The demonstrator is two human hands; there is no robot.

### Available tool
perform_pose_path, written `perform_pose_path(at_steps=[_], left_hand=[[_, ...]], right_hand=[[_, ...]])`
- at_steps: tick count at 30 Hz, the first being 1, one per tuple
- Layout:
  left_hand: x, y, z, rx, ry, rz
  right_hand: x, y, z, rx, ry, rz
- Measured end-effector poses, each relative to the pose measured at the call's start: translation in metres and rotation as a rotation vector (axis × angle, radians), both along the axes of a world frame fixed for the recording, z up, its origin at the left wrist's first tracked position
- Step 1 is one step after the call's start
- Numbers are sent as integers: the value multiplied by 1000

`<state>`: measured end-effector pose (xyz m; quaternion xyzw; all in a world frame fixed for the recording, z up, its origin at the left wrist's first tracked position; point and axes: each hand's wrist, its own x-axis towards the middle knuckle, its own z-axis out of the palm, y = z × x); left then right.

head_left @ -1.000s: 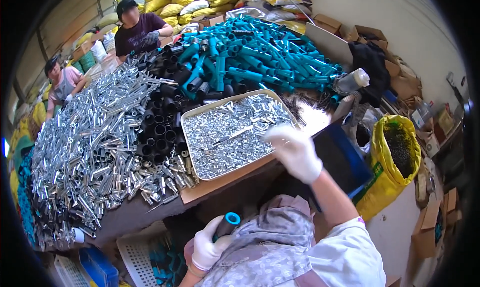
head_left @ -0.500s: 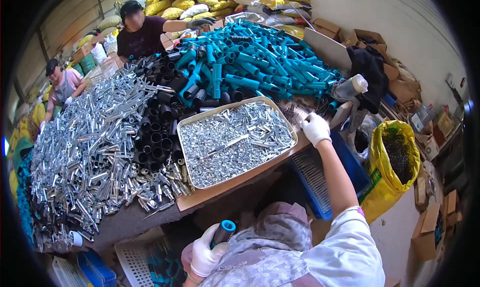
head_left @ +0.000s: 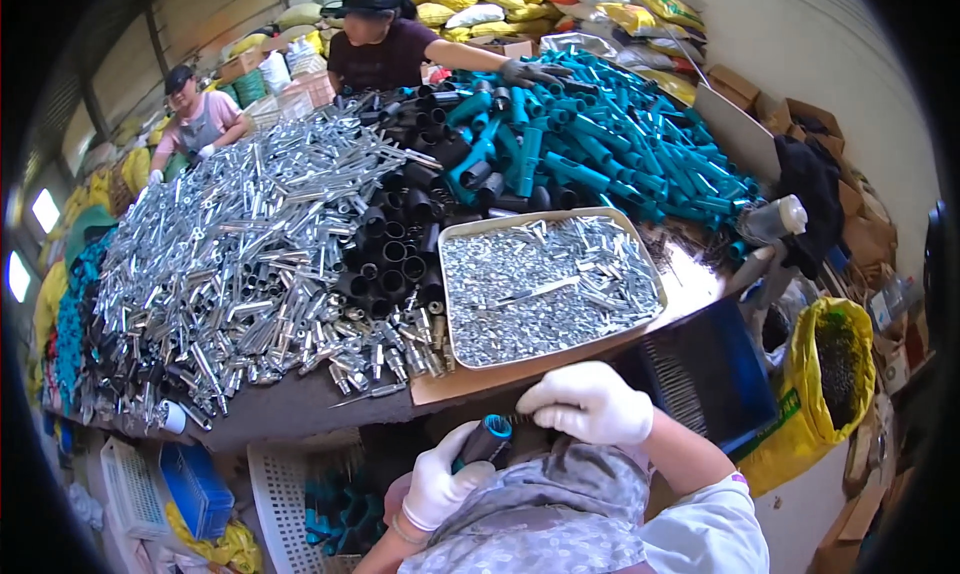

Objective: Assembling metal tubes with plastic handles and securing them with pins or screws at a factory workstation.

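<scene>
My left hand (head_left: 438, 486), in a white glove, is wrapped round a short black tube with a teal rim (head_left: 486, 442), held tilted in front of my body with its mouth facing up. Close beside that mouth, my gloved right hand (head_left: 592, 404) pinches a thin coiled spring (head_left: 519, 419) that points at the tube. Beyond both hands, a cream tray (head_left: 477, 364) on the table's near edge holds small metal pieces and longer slim ones. A pair of tweezers or similar slim tool (head_left: 540, 292) seems to lie on top of them.
Silver metal parts (head_left: 250, 244) are heaped at left, black sleeves (head_left: 395, 264) in the middle, teal tubes (head_left: 610, 139) behind. Right of my body are a blue bin (head_left: 735, 359) and a yellow sack (head_left: 800, 404). One co-worker's gloved hand (head_left: 535, 72) reaches over the teal heap; another person stands far left.
My right hand has come back from the table right of the tray to the tube, now with a spring. My left hand still holds the tube. The view has shifted left.
</scene>
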<state>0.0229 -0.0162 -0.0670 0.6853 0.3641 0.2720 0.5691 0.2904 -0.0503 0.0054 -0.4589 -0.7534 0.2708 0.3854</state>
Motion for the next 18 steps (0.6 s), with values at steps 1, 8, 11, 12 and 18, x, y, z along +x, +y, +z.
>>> perform_pose_path(at_steps=[1, 8, 11, 12, 18], left_hand=[[-3, 1, 3, -32, -15, 15], [-20, 17, 16, 179, 38, 33], [-31, 22, 12, 78, 38, -11], [-31, 26, 11, 176, 87, -67], [-23, 35, 6, 331, 86, -58]], right_hand=[[-3, 2, -1, 7, 8, 39], [-25, 25, 13, 198, -103, 19], [-26, 35, 13, 192, -149, 97], [-30, 35, 12, 110, -143, 167], [-48, 51, 2, 44, -279, 211]])
